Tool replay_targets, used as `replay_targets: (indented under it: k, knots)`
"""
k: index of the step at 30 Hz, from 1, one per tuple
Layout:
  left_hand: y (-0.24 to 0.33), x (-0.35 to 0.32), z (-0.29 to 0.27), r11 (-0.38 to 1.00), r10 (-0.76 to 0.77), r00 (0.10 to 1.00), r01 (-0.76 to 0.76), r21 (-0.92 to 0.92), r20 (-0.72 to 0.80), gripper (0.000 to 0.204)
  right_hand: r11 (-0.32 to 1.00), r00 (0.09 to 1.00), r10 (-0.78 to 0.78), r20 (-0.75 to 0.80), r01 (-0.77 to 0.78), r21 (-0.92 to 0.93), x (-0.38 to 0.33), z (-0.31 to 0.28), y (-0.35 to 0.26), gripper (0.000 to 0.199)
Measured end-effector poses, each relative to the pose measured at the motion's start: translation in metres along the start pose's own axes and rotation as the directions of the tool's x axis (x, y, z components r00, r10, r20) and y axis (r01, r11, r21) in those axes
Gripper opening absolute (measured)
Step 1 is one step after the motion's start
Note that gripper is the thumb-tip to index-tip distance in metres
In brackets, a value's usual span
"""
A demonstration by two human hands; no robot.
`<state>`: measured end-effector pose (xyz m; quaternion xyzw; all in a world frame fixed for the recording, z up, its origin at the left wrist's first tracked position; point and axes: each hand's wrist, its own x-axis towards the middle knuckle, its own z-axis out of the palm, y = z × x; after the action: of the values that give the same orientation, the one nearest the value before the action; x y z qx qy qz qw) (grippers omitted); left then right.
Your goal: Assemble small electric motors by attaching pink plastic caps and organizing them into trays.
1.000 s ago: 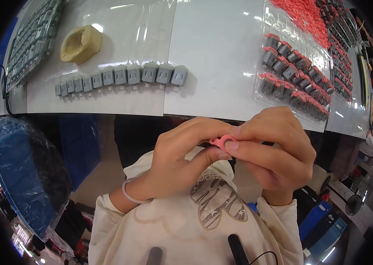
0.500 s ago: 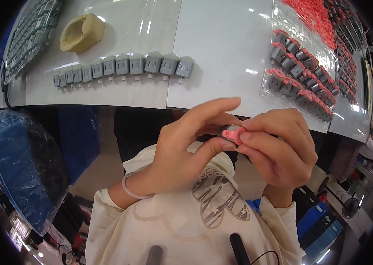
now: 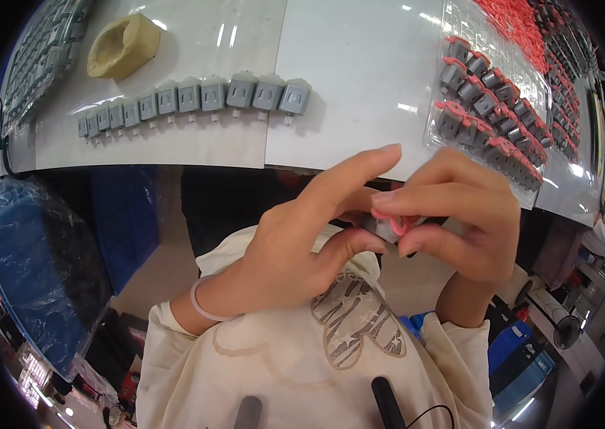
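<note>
In front of my chest, my left hand [image 3: 284,239] grips a small grey motor [image 3: 382,229] between thumb and fingers, its index finger stretched out above. My right hand [image 3: 477,214] pinches a pink ring-shaped piece [image 3: 399,224] at the motor's end. The ring bulges out between the right thumb and fingers; whether it sits fully around the motor is hidden by the fingertips. On the table beyond, a row of bare grey motors [image 3: 241,93] stands in a slanting line. To the right lie several motors with pink pieces fitted [image 3: 485,104].
A clear plastic tray [image 3: 431,129] lies under the pink-fitted motors, with a heap of pink rings [image 3: 508,25] behind. At the far left are a yellow hollow block [image 3: 146,39] and a tray of grey motors [image 3: 34,79]. A plastic-wrapped blue chair [image 3: 37,250] stands left.
The pink piece lay flat over the motor's end earlier and now stands out from it as a loop. My right fingers have shifted and spread around it. The view has shifted slightly.
</note>
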<state>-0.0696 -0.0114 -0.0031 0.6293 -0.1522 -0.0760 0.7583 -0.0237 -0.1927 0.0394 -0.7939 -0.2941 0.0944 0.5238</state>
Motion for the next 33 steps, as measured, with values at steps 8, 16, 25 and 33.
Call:
replay_targets:
  k: [8,16,25,33]
  knots:
    - [0.005,0.002,-0.008,0.996,-0.083,0.996,0.082,0.017,0.044,0.066,0.947,0.990,0.020,0.138,-0.063,0.315,0.010,0.002,0.022,0.039]
    - [0.004,0.003,-0.012,0.984,-0.146,0.985,0.154,-0.085,0.097,0.066,0.953,0.989,-0.137,0.055,0.116,0.279,0.004,0.005,0.025,0.034]
    - [0.003,0.006,-0.011,0.988,-0.136,0.983,0.144,-0.057,0.121,0.063,0.985,0.985,-0.172,-0.010,0.172,-0.002,0.002,0.007,0.008,0.031]
    - [0.002,0.004,-0.011,0.993,-0.113,0.988,0.115,-0.009,0.108,0.064,0.988,0.988,-0.148,0.042,0.150,-0.044,0.001,0.002,0.008,0.031]
